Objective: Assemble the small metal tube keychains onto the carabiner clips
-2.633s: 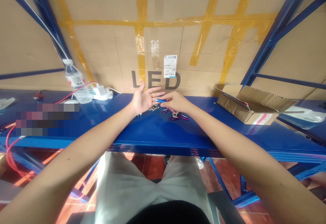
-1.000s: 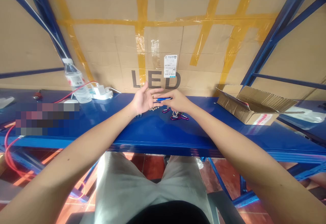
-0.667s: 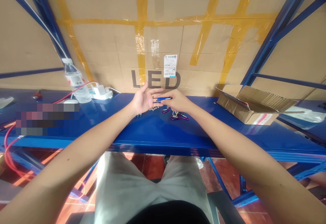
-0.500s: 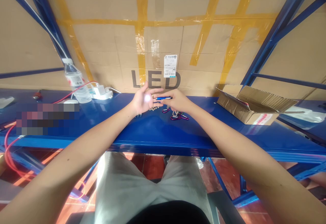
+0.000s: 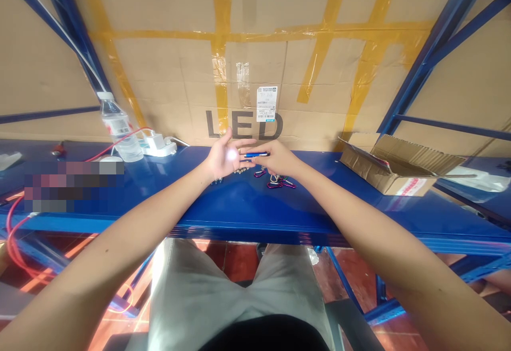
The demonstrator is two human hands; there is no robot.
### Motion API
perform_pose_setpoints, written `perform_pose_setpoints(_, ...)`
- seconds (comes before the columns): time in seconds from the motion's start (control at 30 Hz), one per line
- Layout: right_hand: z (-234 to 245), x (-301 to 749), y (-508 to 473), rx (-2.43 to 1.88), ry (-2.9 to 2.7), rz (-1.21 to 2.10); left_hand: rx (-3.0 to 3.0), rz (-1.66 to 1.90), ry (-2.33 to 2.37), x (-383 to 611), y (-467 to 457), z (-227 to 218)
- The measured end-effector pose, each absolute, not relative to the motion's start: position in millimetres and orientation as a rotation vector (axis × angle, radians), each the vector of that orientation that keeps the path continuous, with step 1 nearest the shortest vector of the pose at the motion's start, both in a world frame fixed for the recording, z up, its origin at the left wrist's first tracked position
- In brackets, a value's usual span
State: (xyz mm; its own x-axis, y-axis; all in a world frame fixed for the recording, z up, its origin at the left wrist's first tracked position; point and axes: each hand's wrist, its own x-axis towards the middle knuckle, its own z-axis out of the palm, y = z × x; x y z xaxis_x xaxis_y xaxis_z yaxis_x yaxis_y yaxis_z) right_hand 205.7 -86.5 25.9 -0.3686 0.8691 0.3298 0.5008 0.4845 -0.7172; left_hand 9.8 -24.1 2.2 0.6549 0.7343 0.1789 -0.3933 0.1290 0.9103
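Observation:
My right hand [image 5: 279,161] pinches a small blue pen-shaped torch [image 5: 255,155], held level and pointing left. Its beam makes a bright white spot on the palm of my left hand [image 5: 227,157], which is held up with the fingers stretched out and holds nothing. Both hands hover just above the blue metal shelf [image 5: 247,207]. Under them lie several small metal parts [image 5: 240,169] and purple carabiner clips [image 5: 279,182].
A taped cardboard sheet marked LED [image 5: 243,125] stands behind the shelf. An open cardboard box [image 5: 399,167] sits at the right. At the left are a water bottle [image 5: 117,127], a white power strip [image 5: 159,144] and red cable [image 5: 16,239]. Blue rack posts frame both sides.
The torch has been raised and levelled in my right hand, and a white light spot now shines on my left palm. Both arms have hardly moved.

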Motion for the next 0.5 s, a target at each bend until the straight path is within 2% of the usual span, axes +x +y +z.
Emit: perform_pose_setpoints(0.5, 27.2, 206.5, -87.7, -0.979, -2.094, 0.608, 1.182, 0.858, 0.366, 10.6, -25.5, 3.1)
